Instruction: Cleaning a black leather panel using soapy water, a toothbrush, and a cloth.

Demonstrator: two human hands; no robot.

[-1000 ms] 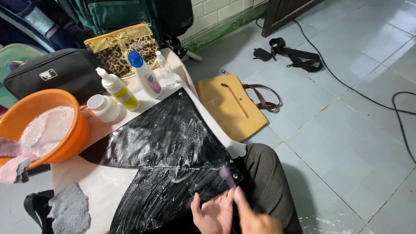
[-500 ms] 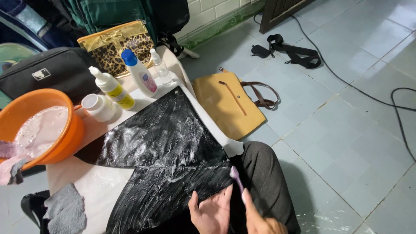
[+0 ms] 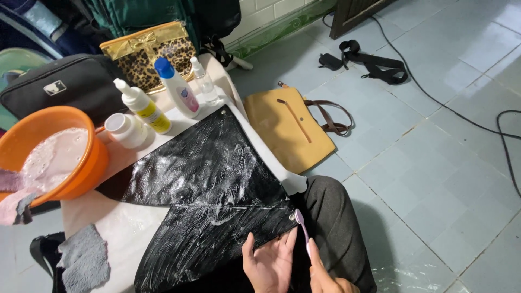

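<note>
**Brush lifted off the soapy leather**

The right hand (image 3: pixel 325 274) has drawn back toward the knee since half a second ago, its fingers closed around a lilac toothbrush (image 3: pixel 302 228) whose head points up at the sheet's near corner. The left hand (image 3: pixel 269 263) lies open, palm up, fingers spread, holding nothing, at the edge of the black leather piece (image 3: pixel 206 184). That lathered piece covers the white bench (image 3: pixel 130 239), beside an orange basin (image 3: pixel 49 152) of suds.

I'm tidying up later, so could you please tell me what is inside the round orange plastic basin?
The round orange plastic basin holds white soapy foam, and a pink-grey cloth hangs over its near rim. The foam hides whatever lies beneath it.
</note>
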